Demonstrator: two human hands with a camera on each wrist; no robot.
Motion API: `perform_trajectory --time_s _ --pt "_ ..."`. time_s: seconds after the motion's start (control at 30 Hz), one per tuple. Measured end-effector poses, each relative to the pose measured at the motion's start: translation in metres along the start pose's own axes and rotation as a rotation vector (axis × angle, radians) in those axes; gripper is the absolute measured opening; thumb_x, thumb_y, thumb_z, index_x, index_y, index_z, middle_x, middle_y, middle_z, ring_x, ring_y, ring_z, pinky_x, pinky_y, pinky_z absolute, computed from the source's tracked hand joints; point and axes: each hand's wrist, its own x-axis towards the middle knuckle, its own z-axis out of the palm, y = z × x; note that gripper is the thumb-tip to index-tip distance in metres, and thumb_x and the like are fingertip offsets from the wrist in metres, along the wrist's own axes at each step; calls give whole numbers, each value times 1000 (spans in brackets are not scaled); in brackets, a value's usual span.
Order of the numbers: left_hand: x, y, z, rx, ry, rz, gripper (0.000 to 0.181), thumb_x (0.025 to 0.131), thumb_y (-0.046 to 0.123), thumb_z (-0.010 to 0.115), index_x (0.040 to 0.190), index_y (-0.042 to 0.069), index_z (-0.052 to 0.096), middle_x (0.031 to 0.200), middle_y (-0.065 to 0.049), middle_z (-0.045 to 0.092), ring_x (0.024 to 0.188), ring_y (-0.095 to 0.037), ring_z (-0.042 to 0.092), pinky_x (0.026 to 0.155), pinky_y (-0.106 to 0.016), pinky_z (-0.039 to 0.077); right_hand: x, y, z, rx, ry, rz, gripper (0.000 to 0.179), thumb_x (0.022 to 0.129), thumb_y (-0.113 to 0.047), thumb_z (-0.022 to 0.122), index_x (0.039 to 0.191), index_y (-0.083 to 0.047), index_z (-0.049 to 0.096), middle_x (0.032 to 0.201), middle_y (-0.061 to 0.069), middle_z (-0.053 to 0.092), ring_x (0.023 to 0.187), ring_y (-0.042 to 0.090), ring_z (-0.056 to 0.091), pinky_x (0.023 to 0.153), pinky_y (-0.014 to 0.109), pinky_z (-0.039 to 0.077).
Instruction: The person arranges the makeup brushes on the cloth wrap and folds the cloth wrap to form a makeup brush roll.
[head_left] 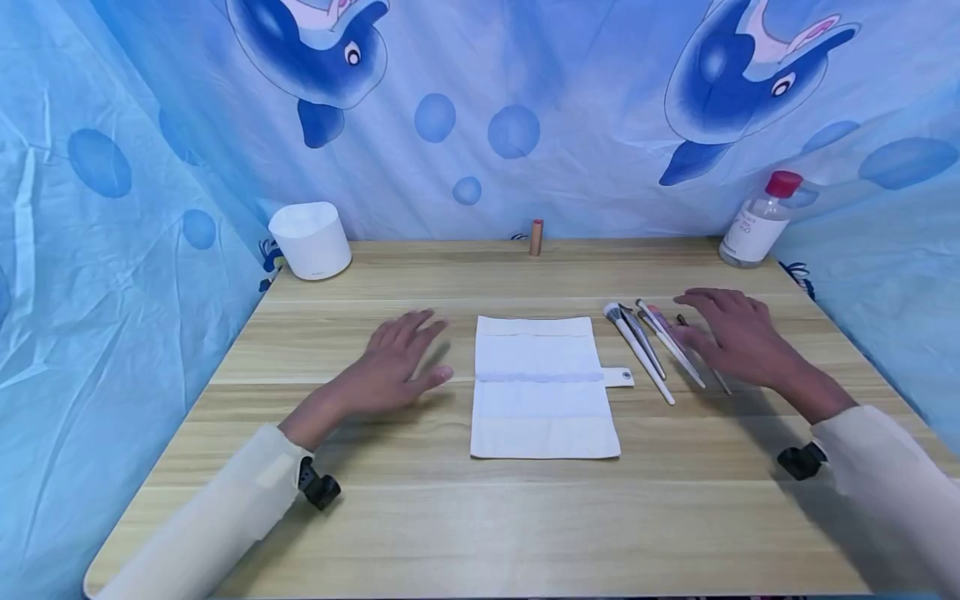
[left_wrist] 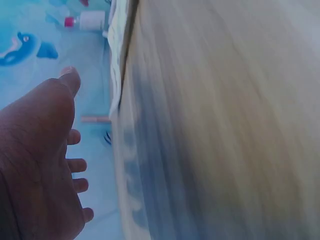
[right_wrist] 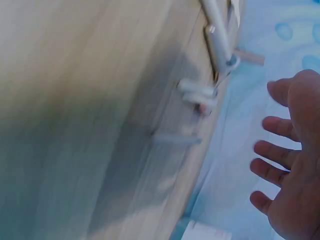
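A white fabric brush roll lies spread flat mid-table, its snap strap pointing right. Just right of it lie several makeup brushes, among them a long white-handled brush with a fluffy head and a thin dark one. My left hand hovers left of the roll, fingers spread and thumb toward it. Over the right end of the brushes is my right hand, fingers extended and partly covering them. Both palms look bare in the left wrist view and the right wrist view.
A white rounded container stands at the back left corner. Near the middle of the back edge is a small brown tube. A clear bottle with a red cap occupies the back right. Blue patterned cloth hangs behind and beside the table.
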Motion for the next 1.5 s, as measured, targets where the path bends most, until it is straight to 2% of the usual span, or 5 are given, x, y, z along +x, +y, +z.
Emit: perform_trajectory --time_s 0.23,0.53,0.97,1.23,1.5 --pt "14 22 7 -10 36 130 66 97 45 63 147 5 47 158 -16 34 146 -35 27 116 -54 17 25 -24 9 17 49 -33 29 99 -24 63 120 -5 68 108 14 66 102 33 57 84 54 43" --pt "24 36 18 -26 -20 131 63 96 44 65 144 6 51 151 -11 45 140 -28 38 112 -52 29 44 -47 23 84 -75 -9 19 98 -22 65 109 -7 70 89 3 66 76 17 58 65 38 48" --pt "28 36 26 -113 -50 72 54 94 43 70 133 9 57 149 -9 45 136 -30 41 107 -55 33 51 -62 41 76 -128 101 21 95 -26 68 97 -5 71 73 0 63 58 16 52 53 35 40" --pt "30 35 28 -168 -60 65 50 91 39 74 128 8 59 145 -8 46 131 -29 42 104 -57 33 47 -58 42 181 -105 228 16 95 -19 67 97 -5 62 84 9 62 64 21 55 51 34 44" --pt "29 30 33 -194 -59 45 48 93 41 72 127 10 59 148 -6 44 133 -26 38 106 -56 29 50 -58 42 164 -130 272 20 97 -20 65 102 0 65 83 11 63 60 20 55 48 32 44"
